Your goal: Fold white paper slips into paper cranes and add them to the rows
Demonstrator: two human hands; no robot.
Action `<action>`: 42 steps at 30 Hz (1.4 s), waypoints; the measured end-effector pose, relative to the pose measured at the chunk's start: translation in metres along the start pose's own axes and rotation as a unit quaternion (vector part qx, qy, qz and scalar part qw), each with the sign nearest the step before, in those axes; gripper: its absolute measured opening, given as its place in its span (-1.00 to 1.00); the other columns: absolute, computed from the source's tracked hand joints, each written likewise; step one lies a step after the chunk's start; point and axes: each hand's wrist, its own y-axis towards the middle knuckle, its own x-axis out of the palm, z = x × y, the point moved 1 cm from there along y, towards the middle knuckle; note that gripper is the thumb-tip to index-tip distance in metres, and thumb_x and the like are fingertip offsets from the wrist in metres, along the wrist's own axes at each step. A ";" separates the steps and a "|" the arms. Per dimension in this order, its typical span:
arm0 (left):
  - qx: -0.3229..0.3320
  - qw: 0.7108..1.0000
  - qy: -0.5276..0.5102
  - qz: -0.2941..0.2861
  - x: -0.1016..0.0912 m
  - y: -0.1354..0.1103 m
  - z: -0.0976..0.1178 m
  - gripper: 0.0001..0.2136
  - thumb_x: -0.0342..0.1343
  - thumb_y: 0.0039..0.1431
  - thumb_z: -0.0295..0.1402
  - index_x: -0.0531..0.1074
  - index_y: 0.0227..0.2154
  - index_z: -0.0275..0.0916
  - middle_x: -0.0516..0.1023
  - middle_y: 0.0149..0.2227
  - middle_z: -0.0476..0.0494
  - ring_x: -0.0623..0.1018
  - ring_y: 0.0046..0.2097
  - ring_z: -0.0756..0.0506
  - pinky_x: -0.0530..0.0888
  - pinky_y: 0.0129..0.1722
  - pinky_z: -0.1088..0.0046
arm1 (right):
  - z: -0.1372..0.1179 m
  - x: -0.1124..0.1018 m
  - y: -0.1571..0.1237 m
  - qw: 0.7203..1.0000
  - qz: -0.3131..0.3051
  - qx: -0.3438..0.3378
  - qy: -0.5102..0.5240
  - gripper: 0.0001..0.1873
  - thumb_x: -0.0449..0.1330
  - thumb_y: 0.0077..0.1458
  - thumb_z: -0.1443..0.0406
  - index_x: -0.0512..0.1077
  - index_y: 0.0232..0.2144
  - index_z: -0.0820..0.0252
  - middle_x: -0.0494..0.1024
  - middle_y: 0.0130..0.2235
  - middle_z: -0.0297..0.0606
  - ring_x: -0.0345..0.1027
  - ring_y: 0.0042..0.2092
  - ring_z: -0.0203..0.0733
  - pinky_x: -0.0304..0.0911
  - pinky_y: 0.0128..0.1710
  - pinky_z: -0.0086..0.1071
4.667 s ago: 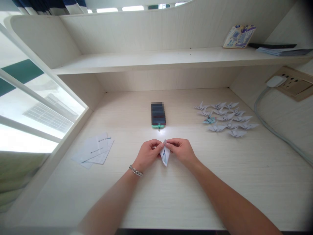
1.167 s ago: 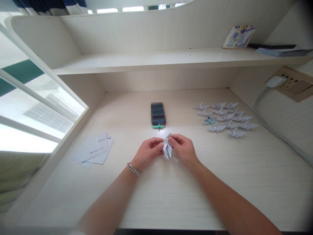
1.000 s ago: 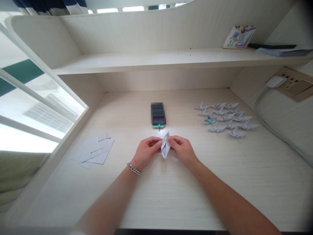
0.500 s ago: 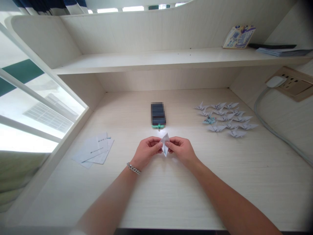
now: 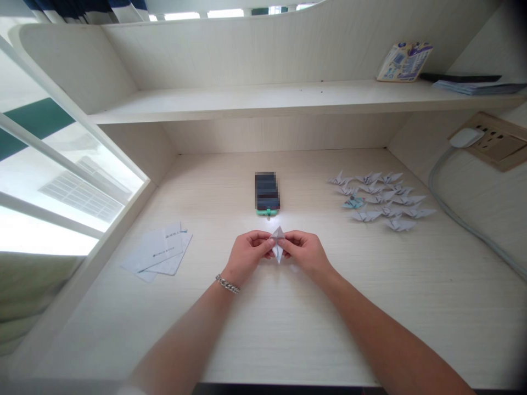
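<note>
Over the middle of the desk, a small piece of folded white paper (image 5: 278, 248) is pinched between my two hands. It has a narrow diamond shape with pointed ends at top and bottom. My left hand (image 5: 250, 250), with a silver chain bracelet (image 5: 227, 283) at the wrist, grips its left side, thumb on top. From the right, my right hand (image 5: 305, 249) pinches the opposite side the same way. The fingertips beneath the paper are partly hidden. Just beyond the hands lies a dark phone-like device (image 5: 267, 191), its face blurred, with a green edge.
Several folded paper cranes (image 5: 381, 196), one of them blue (image 5: 353, 202), stand at the right of the desk (image 5: 263, 340). Loose paper sheets (image 5: 158, 252) lie at the left. A grey cable (image 5: 465, 230) runs from the wall socket (image 5: 494, 141). A shelf (image 5: 230, 101) spans the back.
The upper point of the folded paper has tipped slightly left and lower, and the paper looks a little flatter. Both hands stay in nearly the same place, still pinching it.
</note>
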 end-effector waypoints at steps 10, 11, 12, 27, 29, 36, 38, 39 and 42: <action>-0.003 1.000 0.027 0.007 0.003 0.001 0.000 -0.74 0.17 -0.03 -0.25 0.43 -0.33 -0.34 0.49 -0.49 -0.11 0.48 -0.46 0.01 0.42 -0.44 0.50 | 0.004 -0.001 0.001 1.000 -0.005 0.018 0.024 -0.80 0.21 -0.06 0.25 0.52 -0.34 0.19 0.50 -0.46 -0.30 0.32 -0.46 -0.29 0.26 -0.45 -0.42; -0.002 1.000 0.030 0.009 0.003 0.001 0.000 -0.75 0.17 -0.02 -0.25 0.43 -0.33 -0.34 0.49 -0.48 -0.11 0.48 -0.46 0.01 0.43 -0.44 0.50 | 0.004 -0.001 0.001 1.000 -0.004 0.017 0.025 -0.79 0.21 -0.07 0.25 0.52 -0.34 0.19 0.51 -0.46 -0.30 0.32 -0.45 -0.29 0.27 -0.45 -0.42; 0.000 0.999 0.034 0.012 0.003 0.000 0.000 -0.75 0.16 -0.02 -0.25 0.43 -0.33 -0.34 0.48 -0.48 -0.11 0.48 -0.46 0.00 0.43 -0.44 0.50 | 0.005 0.000 0.001 1.000 -0.002 0.016 0.026 -0.79 0.21 -0.08 0.25 0.52 -0.34 0.19 0.51 -0.46 -0.30 0.33 -0.45 -0.28 0.27 -0.45 -0.41; 0.005 0.999 0.043 0.020 0.004 -0.001 0.003 -0.75 0.16 -0.03 -0.25 0.41 -0.32 -0.31 0.48 -0.50 -0.09 0.48 -0.46 -0.01 0.42 -0.47 0.51 | 0.004 0.001 0.001 0.998 0.003 0.032 0.057 -0.83 0.23 -0.12 0.25 0.51 -0.41 0.20 0.50 -0.49 -0.31 0.32 -0.47 -0.30 0.25 -0.46 -0.42; 0.001 0.999 0.039 0.015 0.004 -0.001 0.004 -0.76 0.16 -0.02 -0.25 0.41 -0.33 -0.31 0.48 -0.50 -0.10 0.48 -0.46 -0.01 0.43 -0.46 0.51 | 0.005 0.000 0.001 0.997 0.002 0.037 0.061 -0.81 0.23 -0.12 0.25 0.51 -0.39 0.21 0.49 -0.50 -0.31 0.32 -0.49 -0.30 0.25 -0.47 -0.41; -0.003 1.000 0.024 0.006 0.002 -0.001 0.003 -0.78 0.18 -0.05 -0.27 0.42 -0.39 -0.32 0.49 -0.50 -0.10 0.49 -0.45 -0.02 0.44 -0.43 0.47 | 0.006 -0.001 0.001 0.998 -0.014 0.034 0.053 -0.78 0.22 -0.10 0.25 0.51 -0.36 0.22 0.50 -0.48 -0.29 0.32 -0.48 -0.29 0.26 -0.46 -0.41; -0.003 1.000 0.014 0.003 0.001 -0.001 0.002 -0.78 0.20 -0.07 -0.28 0.42 -0.39 -0.32 0.50 -0.51 -0.11 0.49 -0.45 -0.02 0.43 -0.43 0.47 | 0.006 -0.001 0.001 0.998 -0.019 0.031 0.059 -0.77 0.21 -0.08 0.23 0.51 -0.34 0.22 0.51 -0.47 -0.28 0.33 -0.47 -0.28 0.28 -0.45 -0.40; -0.004 1.000 0.008 0.002 0.000 -0.001 0.002 -0.78 0.20 -0.07 -0.28 0.42 -0.39 -0.32 0.50 -0.51 -0.11 0.49 -0.46 -0.02 0.43 -0.43 0.47 | 0.006 -0.001 0.001 0.997 -0.019 0.031 0.065 -0.77 0.21 -0.08 0.22 0.50 -0.34 0.21 0.51 -0.46 -0.28 0.33 -0.46 -0.28 0.28 -0.45 -0.40; -0.012 1.000 -0.017 0.003 -0.001 0.000 0.002 -0.77 0.21 -0.08 -0.28 0.42 -0.40 -0.32 0.50 -0.52 -0.10 0.49 -0.46 -0.02 0.43 -0.42 0.46 | 0.007 -0.001 0.002 0.995 -0.013 0.042 0.091 -0.75 0.21 -0.08 0.19 0.48 -0.33 0.21 0.50 -0.46 -0.28 0.34 -0.46 -0.27 0.30 -0.45 -0.39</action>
